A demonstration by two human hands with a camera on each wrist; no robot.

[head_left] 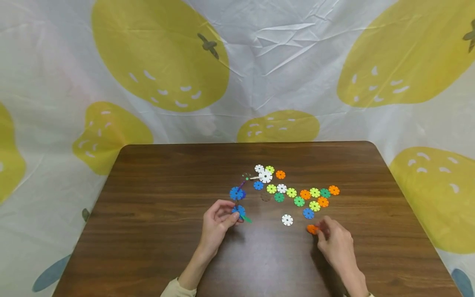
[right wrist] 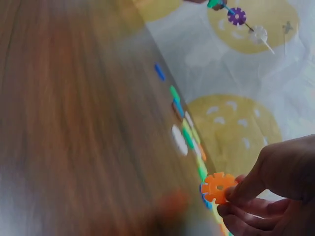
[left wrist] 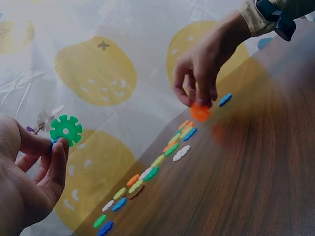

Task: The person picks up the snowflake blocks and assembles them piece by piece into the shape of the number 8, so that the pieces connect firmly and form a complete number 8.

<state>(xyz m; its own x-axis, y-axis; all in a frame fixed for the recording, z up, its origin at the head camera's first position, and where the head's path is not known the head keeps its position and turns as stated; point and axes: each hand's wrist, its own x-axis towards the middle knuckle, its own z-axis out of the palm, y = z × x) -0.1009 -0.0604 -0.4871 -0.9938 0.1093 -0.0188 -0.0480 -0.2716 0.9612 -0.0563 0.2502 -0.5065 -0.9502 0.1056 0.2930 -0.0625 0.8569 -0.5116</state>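
My left hand (head_left: 216, 227) pinches the lower end of a chain of slotted plastic discs, raised off the table. In it I see two blue discs (head_left: 235, 192), a green disc (left wrist: 74, 129) at the held end, a purple disc (right wrist: 236, 16) and a clear or whitish disc (right wrist: 259, 34). Its far end appears to reach a large white disc (head_left: 265, 176) in the head view. To the right, my right hand (head_left: 337, 244) holds an orange disc (right wrist: 211, 184) by its edge between thumb and fingers, just above the table. The two hands are apart.
Loose discs in several colours lie flat on the brown table (head_left: 156, 181), mostly right of the chain. A white disc (head_left: 287, 220) and a blue disc (head_left: 308, 213) lie nearest the hands. Behind the table hangs a fruit-print curtain (head_left: 282, 90).
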